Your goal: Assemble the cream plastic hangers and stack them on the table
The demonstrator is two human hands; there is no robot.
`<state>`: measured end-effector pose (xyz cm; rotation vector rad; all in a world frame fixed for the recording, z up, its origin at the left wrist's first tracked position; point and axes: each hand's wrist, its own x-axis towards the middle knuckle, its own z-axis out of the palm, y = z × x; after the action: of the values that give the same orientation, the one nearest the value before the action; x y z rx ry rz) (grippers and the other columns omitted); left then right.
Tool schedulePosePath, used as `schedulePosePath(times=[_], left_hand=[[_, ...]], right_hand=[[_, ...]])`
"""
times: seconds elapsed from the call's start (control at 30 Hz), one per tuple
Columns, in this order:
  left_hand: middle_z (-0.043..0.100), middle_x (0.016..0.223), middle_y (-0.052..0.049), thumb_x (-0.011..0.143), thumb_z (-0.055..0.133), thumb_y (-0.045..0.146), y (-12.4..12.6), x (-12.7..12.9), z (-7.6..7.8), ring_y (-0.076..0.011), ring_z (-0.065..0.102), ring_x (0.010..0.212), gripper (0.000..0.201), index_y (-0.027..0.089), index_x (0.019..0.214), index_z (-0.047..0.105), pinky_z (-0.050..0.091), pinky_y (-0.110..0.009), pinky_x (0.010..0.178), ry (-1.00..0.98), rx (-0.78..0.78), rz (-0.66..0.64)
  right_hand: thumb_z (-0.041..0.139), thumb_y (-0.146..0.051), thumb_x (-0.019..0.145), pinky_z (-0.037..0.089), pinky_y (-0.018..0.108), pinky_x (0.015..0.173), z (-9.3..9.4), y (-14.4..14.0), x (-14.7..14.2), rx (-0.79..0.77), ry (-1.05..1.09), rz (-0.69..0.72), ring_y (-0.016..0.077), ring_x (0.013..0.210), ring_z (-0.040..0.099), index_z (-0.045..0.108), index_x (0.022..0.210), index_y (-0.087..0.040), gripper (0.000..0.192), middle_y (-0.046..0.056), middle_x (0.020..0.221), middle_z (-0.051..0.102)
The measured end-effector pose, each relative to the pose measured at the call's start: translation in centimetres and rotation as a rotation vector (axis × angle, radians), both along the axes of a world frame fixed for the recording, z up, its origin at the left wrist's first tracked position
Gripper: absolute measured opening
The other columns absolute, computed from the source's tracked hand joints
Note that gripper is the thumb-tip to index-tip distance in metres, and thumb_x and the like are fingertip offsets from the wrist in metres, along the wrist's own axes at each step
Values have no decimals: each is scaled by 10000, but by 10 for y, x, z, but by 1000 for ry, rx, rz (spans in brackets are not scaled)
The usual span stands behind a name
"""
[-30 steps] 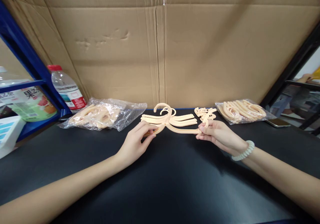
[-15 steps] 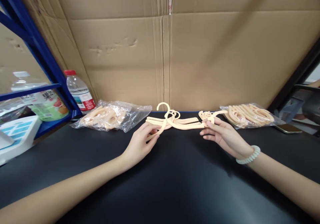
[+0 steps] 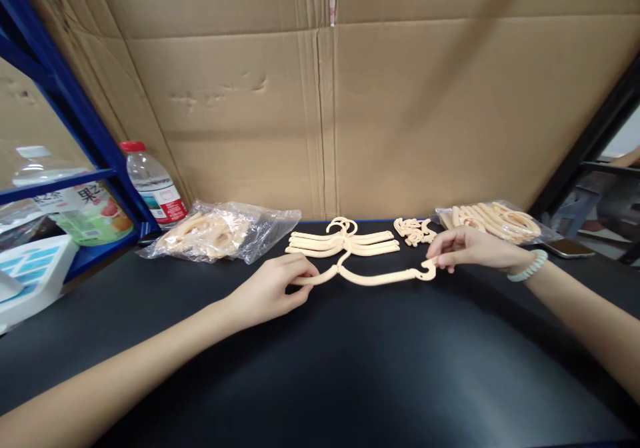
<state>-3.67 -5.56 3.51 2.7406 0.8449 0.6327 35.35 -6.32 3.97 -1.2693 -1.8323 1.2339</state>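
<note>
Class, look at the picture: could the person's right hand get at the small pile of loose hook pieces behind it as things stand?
Probably yes. The right hand sits just in front of the small pile of hook pieces, with only bare black table between, though its fingers pinch a hook at the hanger end.

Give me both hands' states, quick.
Left hand: pinching the left end of the beige hanger.
Right hand: fingers closed on a small hook piece at its right end.

— Along the worktop's (image 3: 320,368) back edge?
— Stack of cream hangers (image 3: 344,241) mid-edge, small pile of hooks (image 3: 414,230) just right of it, clear bag of curved parts (image 3: 493,220) near the right corner, phone (image 3: 569,248) beside that.
— And left?
— Crumpled bag of parts (image 3: 220,229), red-capped water bottle (image 3: 153,185), blue shelf (image 3: 60,180) holding a labelled bottle (image 3: 87,211). Cardboard wall (image 3: 320,101) behind.
</note>
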Motion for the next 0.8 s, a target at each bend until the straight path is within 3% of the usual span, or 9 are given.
schedulePosePath(times=[0.13,0.4,0.53,0.63,0.8], left_hand=[[615,876,-25,856,491,122,-3,2,-7,-155,572,829,175,190,933,633,461,-260,753,70,-9,-57],[612,940,-42,894,457,180,-4,2,-5,-175,572,879,187,188,970,628,470,-283,778,157,36,-47],[633,994,-56,856,510,233,-5,2,-5,-205,590,931,199,183,1018,615,490,-322,822,146,90,41],[602,1203,-97,833,561,338,-6,4,-6,-257,553,1116,379,168,1172,573,455,-391,966,142,129,95],[416,1456,-169,793,571,558,-3,9,-10,-334,380,1340,781,101,1402,393,301,-480,1117,268,136,158]], right_hand=[[704,-381,736,438,229,515,4,1,2,79,-393,116,125,576,569,728,770,-166,219,40,697,688],[628,-533,760,480,293,587,7,-3,4,115,-642,142,179,628,601,671,782,-141,395,58,685,655],[584,-570,799,527,376,767,7,-11,-12,372,-675,52,255,863,649,671,966,-157,454,105,960,699],[526,-587,847,430,458,1011,1,-18,-38,640,-664,14,306,1180,544,574,1233,-148,586,144,1277,595],[472,-674,836,239,554,1134,-15,-25,-72,647,-844,191,368,1398,261,308,1455,-30,908,216,1504,301]])
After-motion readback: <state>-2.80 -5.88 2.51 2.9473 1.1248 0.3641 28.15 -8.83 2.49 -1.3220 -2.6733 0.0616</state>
